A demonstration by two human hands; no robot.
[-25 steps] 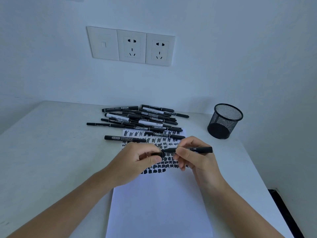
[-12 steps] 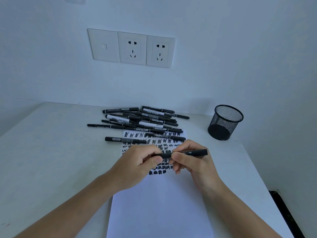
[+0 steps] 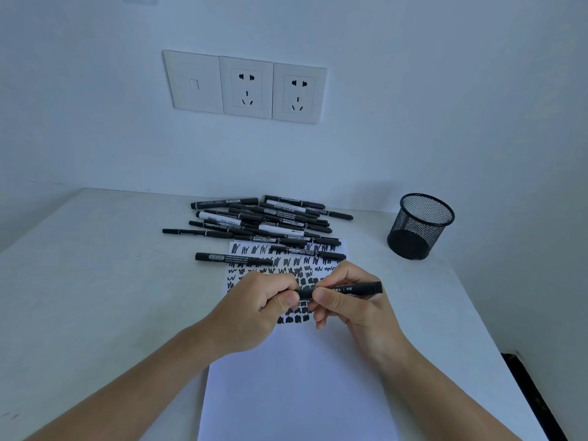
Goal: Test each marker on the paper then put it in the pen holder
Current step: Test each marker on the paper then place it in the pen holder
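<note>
Marker: black marker (image 3: 359, 287) held level just above the paper (image 3: 296, 393), over its scribbled half.
Left hand: left hand (image 3: 254, 308) gripping the marker's left end, fingers curled round it, thumb on top.
Right hand: right hand (image 3: 353, 310) pinching the barrel, and the tail pokes out to the right!
Paper: white sheet on the tabletop (image 3: 95, 281), black scribbles (image 3: 300, 319) on its far half.
Pile: heap of markers (image 3: 264, 221) at the paper's far edge, one loose marker (image 3: 234, 258) across its far-left corner.
Pen holder: black mesh pen holder (image 3: 420, 226), upright, well off the paper's far-right corner.

Bare left hand (image 3: 254, 310), bare right hand (image 3: 353, 303); forearms (image 3: 133, 383) unsleeved.
</note>
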